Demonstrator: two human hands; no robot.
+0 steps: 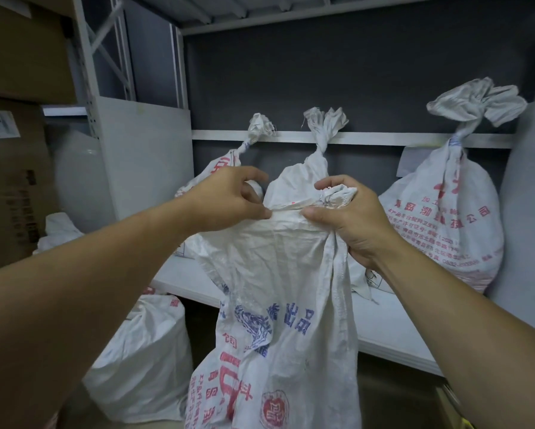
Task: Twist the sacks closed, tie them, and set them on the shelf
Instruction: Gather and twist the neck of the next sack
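Cardboard boxes (15,57) fill the left edge of the frame from the top to mid height. At lower left, a filled white floor sack (142,360) stands on the ground in front of the shelf (393,329) and below its board. Just right of this, at mid height, the left tied sack (226,161) leans on the shelf with its knotted neck pointing up and right; the left hand (226,202) covers its lower part. The left hand pinches the top hem of the held sack (278,274) between thumb and forefinger, the other fingers loosely curled above the fabric. The held sack hangs in the centre of the frame, in front of the shelf edge, with blue and red print on its lower half; its mouth is stretched flat between the two hands. Directly behind the hem, the middle tied sack (303,181) stands upright on the shelf, its knot level with the rear rail (368,139). To the right of centre, the right hand (352,218) grasps the gathered corner of the held sack's mouth: the fingers are curled round the bunched fabric and the thumb presses on the hem. At the right of the frame, the right tied sack (439,230) stands on the shelf, well apart from the middle tied sack, red print facing forward and its knotted top flaring open above the rail.
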